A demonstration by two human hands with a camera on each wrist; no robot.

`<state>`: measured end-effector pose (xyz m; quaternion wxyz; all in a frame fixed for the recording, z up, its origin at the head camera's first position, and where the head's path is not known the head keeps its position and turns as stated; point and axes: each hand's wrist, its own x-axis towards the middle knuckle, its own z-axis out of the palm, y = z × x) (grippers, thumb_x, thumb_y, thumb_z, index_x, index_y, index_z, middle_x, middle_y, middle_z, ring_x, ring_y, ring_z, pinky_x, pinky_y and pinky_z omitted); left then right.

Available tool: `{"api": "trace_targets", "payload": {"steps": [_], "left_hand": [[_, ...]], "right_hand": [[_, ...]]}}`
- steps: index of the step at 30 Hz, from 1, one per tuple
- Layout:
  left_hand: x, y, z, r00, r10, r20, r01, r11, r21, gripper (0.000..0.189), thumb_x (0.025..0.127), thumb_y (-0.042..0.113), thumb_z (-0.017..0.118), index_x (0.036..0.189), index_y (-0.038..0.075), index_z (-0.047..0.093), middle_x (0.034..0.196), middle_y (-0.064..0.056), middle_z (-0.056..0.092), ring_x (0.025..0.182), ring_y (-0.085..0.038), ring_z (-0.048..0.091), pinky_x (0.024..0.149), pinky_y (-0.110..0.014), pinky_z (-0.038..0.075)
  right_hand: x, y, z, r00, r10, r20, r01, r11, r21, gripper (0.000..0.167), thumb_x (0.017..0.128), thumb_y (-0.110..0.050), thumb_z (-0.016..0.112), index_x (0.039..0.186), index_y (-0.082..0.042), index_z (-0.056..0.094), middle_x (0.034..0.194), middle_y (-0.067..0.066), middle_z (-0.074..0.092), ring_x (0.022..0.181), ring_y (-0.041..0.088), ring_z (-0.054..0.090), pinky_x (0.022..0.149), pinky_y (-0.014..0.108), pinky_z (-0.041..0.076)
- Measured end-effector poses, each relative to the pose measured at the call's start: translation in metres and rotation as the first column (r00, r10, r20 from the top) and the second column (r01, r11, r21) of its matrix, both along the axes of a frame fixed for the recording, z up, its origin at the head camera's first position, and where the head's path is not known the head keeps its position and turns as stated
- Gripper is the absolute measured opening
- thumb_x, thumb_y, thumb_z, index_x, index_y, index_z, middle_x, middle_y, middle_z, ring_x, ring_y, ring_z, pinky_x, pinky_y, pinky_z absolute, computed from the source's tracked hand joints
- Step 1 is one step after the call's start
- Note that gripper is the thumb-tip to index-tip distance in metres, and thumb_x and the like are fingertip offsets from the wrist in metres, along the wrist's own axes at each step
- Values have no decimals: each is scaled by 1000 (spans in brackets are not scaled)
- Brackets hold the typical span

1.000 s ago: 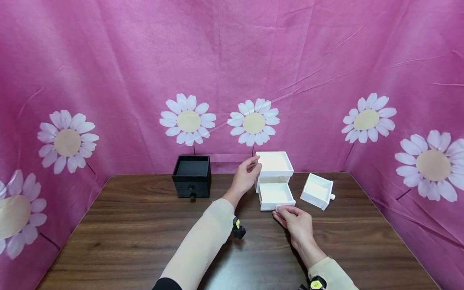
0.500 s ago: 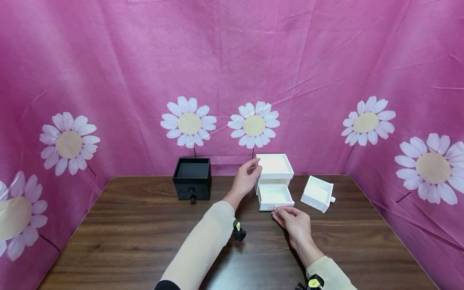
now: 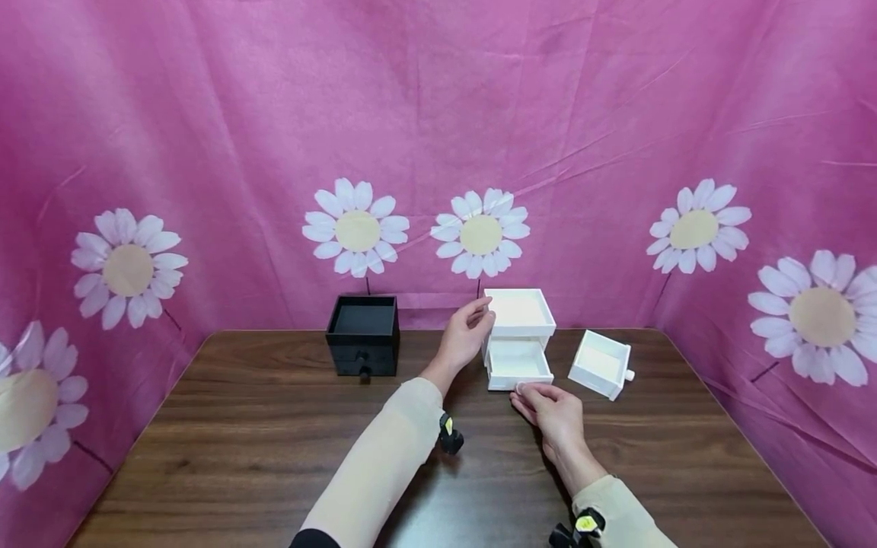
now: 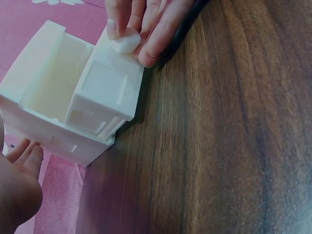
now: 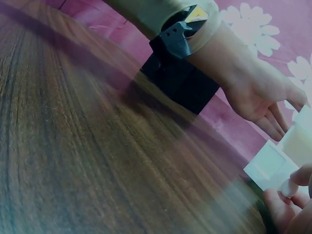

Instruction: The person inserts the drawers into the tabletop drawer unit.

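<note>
A small white drawer cabinet (image 3: 518,312) stands at the back of the table, its upper bay bare of a drawer. Out of the lower bay sticks a white drawer (image 3: 518,361) with nothing in it. My right hand (image 3: 556,415) pinches the round white knob (image 4: 126,41) on that drawer's front between thumb and fingers. On the cabinet's left side, my left hand (image 3: 462,335) rests its loosely extended fingers near the top edge. A second white drawer (image 3: 601,361) lies on the table to the right, its knob (image 3: 629,375) facing right.
A black drawer cabinet (image 3: 363,335) with dark knobs stands to the left of the white one. Behind the wooden table (image 3: 240,426) hangs a pink cloth (image 3: 411,114) printed with white flowers.
The lower drawer has slid a little way back into the white cabinet, my right hand moving along with its knob. My left hand has stayed at the cabinet's side.
</note>
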<state>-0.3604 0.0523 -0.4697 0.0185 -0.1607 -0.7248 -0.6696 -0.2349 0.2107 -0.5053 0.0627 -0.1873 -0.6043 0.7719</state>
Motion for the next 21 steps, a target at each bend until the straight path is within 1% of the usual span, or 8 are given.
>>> {"api": "trace_targets", "payload": {"steps": [6, 13, 21], "left_hand": [[0, 0, 1, 1000, -2, 1, 2, 1000, 0, 42, 109, 23, 64, 149, 9, 65, 150, -19, 65, 142, -33, 62, 122, -42, 52], [0, 0, 0, 1000, 11, 3, -11, 1000, 15, 41, 108, 21, 64, 148, 9, 66, 148, -19, 67, 141, -33, 62, 122, -42, 52], [2, 2, 1, 1000, 14, 2, -14, 1000, 8, 42, 109, 20, 64, 148, 8, 65, 149, -19, 66, 141, -32, 63, 122, -41, 52]], "right_hand": [[-1, 2, 1, 1000, 13, 5, -13, 1000, 8, 27, 102, 7, 65, 125, 23, 63, 86, 3, 79, 78, 9, 79, 82, 26, 68], [-4, 2, 3, 1000, 21, 13, -22, 999, 24, 29, 102, 6, 65, 126, 23, 63, 85, 4, 79, 78, 10, 79, 81, 25, 68], [-7, 5, 3, 1000, 18, 20, -19, 999, 41, 28, 102, 6, 65, 125, 23, 63, 85, 5, 78, 77, 9, 79, 80, 25, 69]]}}
